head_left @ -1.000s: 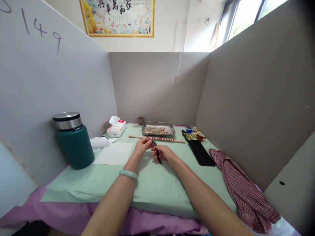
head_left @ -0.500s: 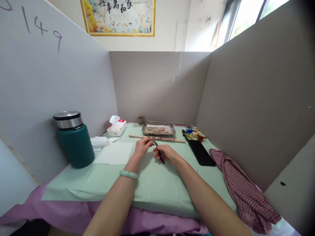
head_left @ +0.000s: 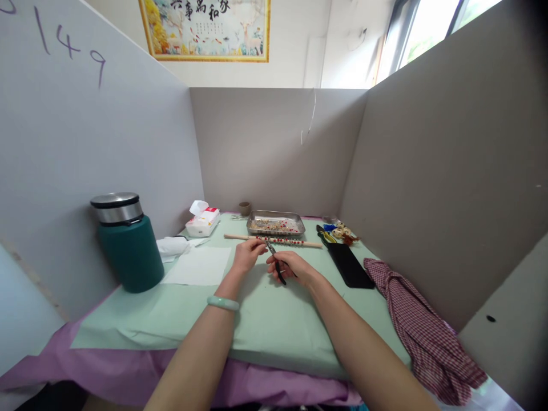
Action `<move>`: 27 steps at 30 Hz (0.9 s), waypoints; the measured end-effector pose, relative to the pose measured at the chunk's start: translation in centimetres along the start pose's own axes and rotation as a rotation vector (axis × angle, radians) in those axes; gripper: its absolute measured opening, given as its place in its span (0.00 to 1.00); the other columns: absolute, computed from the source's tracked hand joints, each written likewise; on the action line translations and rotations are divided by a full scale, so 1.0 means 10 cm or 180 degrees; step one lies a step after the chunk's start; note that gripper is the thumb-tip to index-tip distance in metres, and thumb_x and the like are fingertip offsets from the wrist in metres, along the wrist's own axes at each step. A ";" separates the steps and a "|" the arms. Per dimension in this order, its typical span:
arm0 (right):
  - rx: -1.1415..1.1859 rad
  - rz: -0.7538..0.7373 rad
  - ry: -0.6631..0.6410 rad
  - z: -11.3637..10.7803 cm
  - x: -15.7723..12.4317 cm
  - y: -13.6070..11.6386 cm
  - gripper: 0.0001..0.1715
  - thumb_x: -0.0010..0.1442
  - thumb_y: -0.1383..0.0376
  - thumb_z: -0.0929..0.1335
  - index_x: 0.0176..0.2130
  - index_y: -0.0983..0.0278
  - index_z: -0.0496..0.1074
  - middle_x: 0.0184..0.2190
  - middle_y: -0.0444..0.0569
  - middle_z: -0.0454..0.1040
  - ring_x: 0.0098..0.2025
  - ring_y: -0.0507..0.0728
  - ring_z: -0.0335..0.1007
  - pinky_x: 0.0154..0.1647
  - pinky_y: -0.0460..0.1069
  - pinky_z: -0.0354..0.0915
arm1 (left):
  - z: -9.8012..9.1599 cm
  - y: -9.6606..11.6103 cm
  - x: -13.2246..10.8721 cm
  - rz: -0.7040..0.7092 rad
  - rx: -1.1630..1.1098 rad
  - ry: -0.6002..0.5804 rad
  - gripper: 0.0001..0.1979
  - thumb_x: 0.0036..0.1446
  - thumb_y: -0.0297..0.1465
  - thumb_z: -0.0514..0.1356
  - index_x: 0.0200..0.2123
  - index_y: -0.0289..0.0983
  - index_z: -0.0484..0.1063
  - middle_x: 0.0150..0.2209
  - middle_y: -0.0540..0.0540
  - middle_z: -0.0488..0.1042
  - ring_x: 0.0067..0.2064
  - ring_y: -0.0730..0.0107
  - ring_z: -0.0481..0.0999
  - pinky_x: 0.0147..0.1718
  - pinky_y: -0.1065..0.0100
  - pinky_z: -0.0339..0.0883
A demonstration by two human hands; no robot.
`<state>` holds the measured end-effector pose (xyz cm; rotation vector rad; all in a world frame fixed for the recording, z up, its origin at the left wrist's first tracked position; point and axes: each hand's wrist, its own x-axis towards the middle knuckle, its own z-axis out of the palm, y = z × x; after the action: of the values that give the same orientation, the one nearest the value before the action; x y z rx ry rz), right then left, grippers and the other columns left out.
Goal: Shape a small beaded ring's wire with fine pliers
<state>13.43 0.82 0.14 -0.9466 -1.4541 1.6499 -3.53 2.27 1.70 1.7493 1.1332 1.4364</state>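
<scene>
My right hand (head_left: 293, 267) is wrapped round black-handled pliers (head_left: 279, 273), whose metal jaws point up and left toward my other hand. The fingertips of my left hand (head_left: 249, 254) are pinched together at the jaws; whatever they pinch is too small to make out. Just beyond both hands lies a wooden stick (head_left: 240, 237) with red and dark beaded pieces along its middle. Behind the stick is a metal tray (head_left: 295, 233) holding many tiny red and gold pieces. A pale green bangle (head_left: 223, 303) circles my left wrist.
At left stand a green flask (head_left: 131, 251) and a tissue pack (head_left: 203, 222), with white paper (head_left: 199, 267) nearby. To the right lie a black flat slab (head_left: 351, 267), yellow-handled pliers (head_left: 329, 237) and a checked cloth (head_left: 411, 314). Grey partitions (head_left: 274, 148) enclose the table.
Both hands keep the same pose at the pliers' jaws. The whole view has shifted very slightly; nothing else visibly differs.
</scene>
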 end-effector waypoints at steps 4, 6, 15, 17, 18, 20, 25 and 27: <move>-0.0028 0.0074 -0.0077 -0.03 -0.01 -0.01 0.14 0.55 0.60 0.64 0.36 0.68 0.71 0.29 0.54 0.74 0.25 0.54 0.69 0.23 0.48 0.66 | -0.01 -0.02 0.00 -0.0076 0.0091 -0.0058 0.05 0.48 0.31 0.60 0.27 0.37 0.75 0.27 0.45 0.77 0.31 0.63 0.78 0.33 0.66 0.71; -0.0005 0.0083 -0.0077 -0.03 -0.01 -0.02 0.14 0.55 0.61 0.64 0.36 0.69 0.71 0.29 0.54 0.74 0.25 0.54 0.69 0.22 0.48 0.65 | -0.01 -0.03 0.01 -0.0101 0.0052 -0.0053 0.05 0.48 0.32 0.61 0.28 0.36 0.76 0.28 0.45 0.77 0.31 0.63 0.78 0.33 0.66 0.71; 0.0125 0.0134 -0.0221 -0.01 -0.07 -0.08 0.16 0.56 0.59 0.63 0.36 0.68 0.72 0.29 0.54 0.75 0.26 0.54 0.69 0.24 0.48 0.66 | -0.02 -0.01 0.01 -0.0097 -0.0203 -0.0049 0.06 0.46 0.31 0.63 0.29 0.37 0.77 0.31 0.45 0.78 0.31 0.65 0.77 0.34 0.65 0.72; 0.0053 0.0114 -0.0189 -0.02 -0.07 -0.07 0.15 0.55 0.60 0.63 0.35 0.68 0.72 0.28 0.53 0.74 0.25 0.54 0.68 0.23 0.48 0.65 | -0.02 0.00 0.00 -0.0127 -0.0192 -0.0066 0.05 0.46 0.31 0.63 0.28 0.37 0.77 0.30 0.45 0.78 0.31 0.65 0.77 0.33 0.66 0.71; 0.0021 0.0105 -0.0175 -0.02 -0.06 -0.06 0.14 0.55 0.60 0.64 0.35 0.68 0.71 0.28 0.53 0.74 0.25 0.53 0.68 0.23 0.47 0.65 | -0.02 0.00 0.00 -0.0133 -0.0193 -0.0075 0.05 0.45 0.31 0.63 0.28 0.38 0.77 0.29 0.46 0.78 0.30 0.65 0.77 0.32 0.67 0.71; -0.0018 0.0090 -0.0154 -0.02 -0.04 -0.04 0.14 0.54 0.60 0.64 0.35 0.68 0.71 0.27 0.53 0.74 0.24 0.53 0.68 0.23 0.47 0.65 | -0.02 -0.01 0.01 -0.0133 -0.0213 -0.0073 0.04 0.45 0.31 0.63 0.27 0.38 0.77 0.27 0.47 0.78 0.29 0.65 0.77 0.31 0.68 0.71; -0.0050 0.0069 -0.0148 0.00 -0.01 0.01 0.12 0.53 0.61 0.64 0.34 0.67 0.70 0.25 0.51 0.73 0.22 0.52 0.66 0.21 0.47 0.64 | -0.02 0.00 0.00 -0.0184 -0.0121 -0.0059 0.03 0.45 0.30 0.63 0.26 0.38 0.77 0.24 0.47 0.77 0.28 0.65 0.77 0.30 0.67 0.71; -0.0064 0.0052 -0.0133 0.01 0.00 0.02 0.12 0.53 0.61 0.64 0.33 0.67 0.70 0.24 0.50 0.72 0.21 0.52 0.66 0.20 0.47 0.63 | -0.02 0.01 0.00 -0.0205 -0.0081 -0.0064 0.03 0.45 0.30 0.63 0.26 0.38 0.77 0.24 0.47 0.77 0.28 0.65 0.77 0.30 0.67 0.71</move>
<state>13.34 0.71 -0.04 -0.9425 -1.4970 1.6792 -3.69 2.17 1.80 1.6910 1.1454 1.3859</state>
